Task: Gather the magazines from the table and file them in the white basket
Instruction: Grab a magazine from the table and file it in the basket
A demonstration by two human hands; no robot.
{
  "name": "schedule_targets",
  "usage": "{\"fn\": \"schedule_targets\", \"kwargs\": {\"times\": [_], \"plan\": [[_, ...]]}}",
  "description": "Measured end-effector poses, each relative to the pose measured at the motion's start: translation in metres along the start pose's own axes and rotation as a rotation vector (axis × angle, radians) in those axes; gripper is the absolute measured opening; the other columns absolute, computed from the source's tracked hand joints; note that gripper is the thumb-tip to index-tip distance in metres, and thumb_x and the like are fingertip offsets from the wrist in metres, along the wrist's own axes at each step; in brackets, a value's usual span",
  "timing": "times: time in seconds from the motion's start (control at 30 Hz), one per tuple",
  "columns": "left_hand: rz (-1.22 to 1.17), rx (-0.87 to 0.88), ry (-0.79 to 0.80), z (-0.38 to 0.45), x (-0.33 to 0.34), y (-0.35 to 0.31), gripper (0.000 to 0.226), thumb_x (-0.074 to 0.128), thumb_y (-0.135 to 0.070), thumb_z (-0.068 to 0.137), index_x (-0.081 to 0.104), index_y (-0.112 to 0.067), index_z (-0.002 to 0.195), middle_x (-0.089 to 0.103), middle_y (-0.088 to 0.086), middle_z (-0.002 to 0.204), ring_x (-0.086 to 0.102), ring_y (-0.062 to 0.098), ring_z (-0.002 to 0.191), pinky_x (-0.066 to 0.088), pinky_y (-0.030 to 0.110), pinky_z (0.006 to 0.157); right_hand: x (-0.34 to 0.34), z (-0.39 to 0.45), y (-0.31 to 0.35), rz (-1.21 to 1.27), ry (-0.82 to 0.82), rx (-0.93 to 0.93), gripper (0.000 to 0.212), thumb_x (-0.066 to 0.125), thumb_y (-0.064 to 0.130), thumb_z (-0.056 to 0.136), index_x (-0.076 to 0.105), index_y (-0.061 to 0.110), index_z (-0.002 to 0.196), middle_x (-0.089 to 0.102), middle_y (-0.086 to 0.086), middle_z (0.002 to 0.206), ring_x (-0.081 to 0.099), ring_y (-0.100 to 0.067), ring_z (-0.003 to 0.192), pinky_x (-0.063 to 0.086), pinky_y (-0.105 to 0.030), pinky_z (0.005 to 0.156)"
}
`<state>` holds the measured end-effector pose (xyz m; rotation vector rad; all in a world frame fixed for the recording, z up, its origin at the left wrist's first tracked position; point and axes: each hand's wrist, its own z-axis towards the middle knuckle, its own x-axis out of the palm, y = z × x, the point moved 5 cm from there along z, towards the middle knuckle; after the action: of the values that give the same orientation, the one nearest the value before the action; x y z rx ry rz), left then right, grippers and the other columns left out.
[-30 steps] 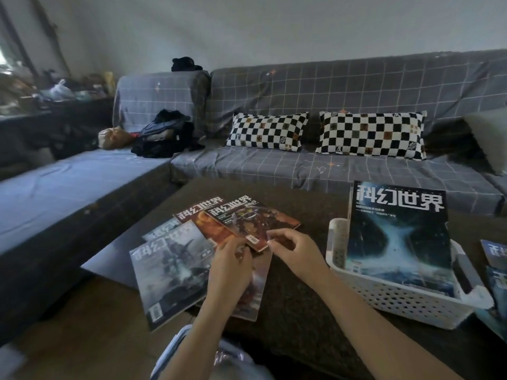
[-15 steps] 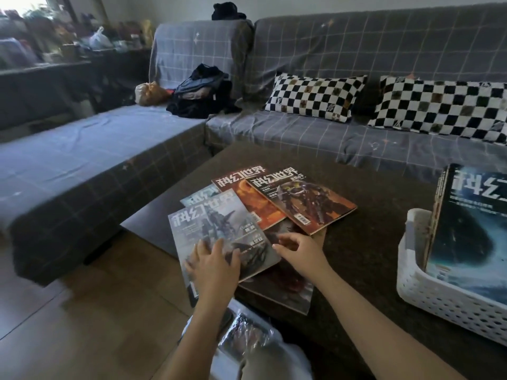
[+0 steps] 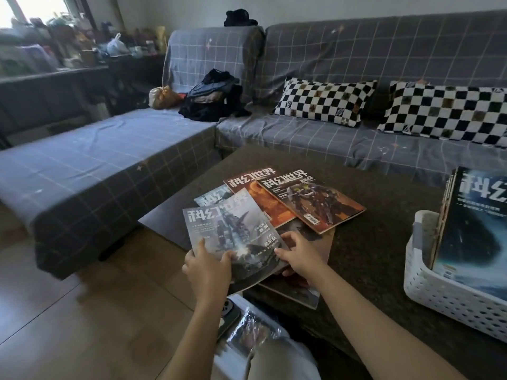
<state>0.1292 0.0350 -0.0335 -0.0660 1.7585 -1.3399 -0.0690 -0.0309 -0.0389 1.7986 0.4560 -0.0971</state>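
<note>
Clearly the gathering step is in hand: both hands are on the grey magazine (image 3: 230, 237) at the lower centre of the frame. The left hand (image 3: 207, 270) pinches its near left corner, thumb on the cover and fingers tucked beneath. The right hand (image 3: 299, 256) has its fingertips on the lower right edge; it seems to be gripping that edge, though the fingers under the page are hidden.

That magazine lies on top of a loose fan on the dark table (image 3: 384, 242). Just beyond it, toward the centre of the frame, are an orange magazine (image 3: 260, 204) and a brown magazine (image 3: 312, 204) overlapping it. A pale one (image 3: 211, 197) peeks out behind, and a dark one (image 3: 307, 281) lies underneath by the right wrist. So about 5 are left on the table.

At the right edge of the frame stands the white basket (image 3: 444, 294), well apart from the fan, with several magazines (image 3: 477, 231) already upright inside.

Next, I judge, the grey magazine needs lifting free without dragging its neighbours, or else the fan needs squaring into 1 stack. Then comes a carry to the right and a slide, spine down, in with those already filed.
</note>
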Motion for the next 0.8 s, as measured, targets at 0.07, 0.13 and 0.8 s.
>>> {"fn": "schedule_targets", "kwargs": {"times": [0.07,0.13,0.8], "plan": [[-0.059,0.037,-0.005,-0.011,-0.002,-0.008,0.07,0.07,-0.028,0.085,0.036,-0.018,0.145,0.039,0.016,0.142,0.032,0.032,0.129,0.039,0.046,0.099,-0.008,-0.014,0.001,0.113,-0.022,-0.024,0.018,0.06,0.011,0.089,0.05,0.026,0.094,0.059,-0.006,0.107,0.065,-0.017,0.077,0.05,-0.022,0.046],[-0.124,0.087,-0.006,-0.022,-0.005,-0.021,0.069,0.07,-0.025,0.086,0.036,-0.018,0.145,0.037,0.014,0.144,0.03,0.029,0.132,0.037,0.044,0.102,-0.024,-0.029,0.004,0.223,-0.047,-0.048,0.019,0.059,0.01,0.089,0.052,0.027,0.092,0.06,-0.003,0.102,0.065,-0.014,0.077,0.051,-0.021,0.047],[-0.597,0.388,0.44,-0.154,0.077,-0.217,0.053,0.074,-0.016,0.082,0.051,-0.021,0.13,0.066,-0.01,0.111,0.063,-0.005,0.079,0.052,0.017,0.063,-0.261,-0.187,-0.021,0.463,-0.563,-0.333,0.023,0.056,0.007,0.091,0.057,0.03,0.094,0.07,0.004,0.075,0.068,-0.01,0.059,0.049,-0.02,0.045]]}}
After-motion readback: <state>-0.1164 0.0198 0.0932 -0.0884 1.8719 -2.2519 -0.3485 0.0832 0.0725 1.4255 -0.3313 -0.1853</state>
